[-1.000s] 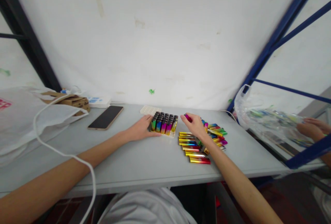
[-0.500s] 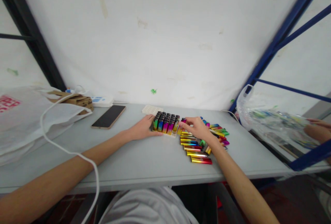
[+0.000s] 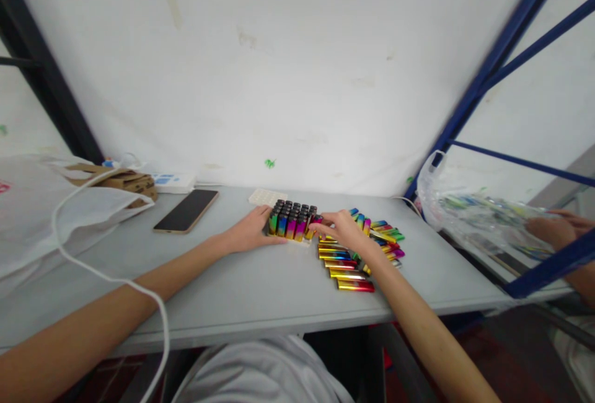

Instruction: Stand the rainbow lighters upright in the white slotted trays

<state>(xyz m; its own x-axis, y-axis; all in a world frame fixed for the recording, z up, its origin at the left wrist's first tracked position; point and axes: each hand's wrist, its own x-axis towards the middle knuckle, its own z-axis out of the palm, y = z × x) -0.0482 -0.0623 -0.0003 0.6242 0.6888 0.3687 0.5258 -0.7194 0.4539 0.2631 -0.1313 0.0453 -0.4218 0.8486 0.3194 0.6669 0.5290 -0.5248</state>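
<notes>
Several metallic, multicoloured lighters (image 3: 290, 224) stand upright in close rows, black tops up, in a pale tray (image 3: 297, 242) on the table. My left hand (image 3: 253, 229) grips the left end of this tray, thumb along the front and fingers behind. At the right end of the rows, my right hand (image 3: 341, 227) pinches a lighter (image 3: 317, 220) between thumb and fingers, tilted slightly against the standing ones. Its lower end is partly hidden. Loose lighters (image 3: 349, 265) lie in a fanned pile under and beside my right hand.
Behind the lighters lies another pale tray (image 3: 267, 196). A phone (image 3: 186, 211) rests to the left, near a white plastic bag (image 3: 60, 217) and cardboard (image 3: 130, 183). A white cable (image 3: 111, 278) hangs in front. Right, past a blue frame (image 3: 469, 105), another person's hands (image 3: 553, 229) touch plastic-wrapped things.
My right hand has brought the lighter left, up against the standing rows. The whole view has shifted slightly. My left hand keeps its hold on the tray.
</notes>
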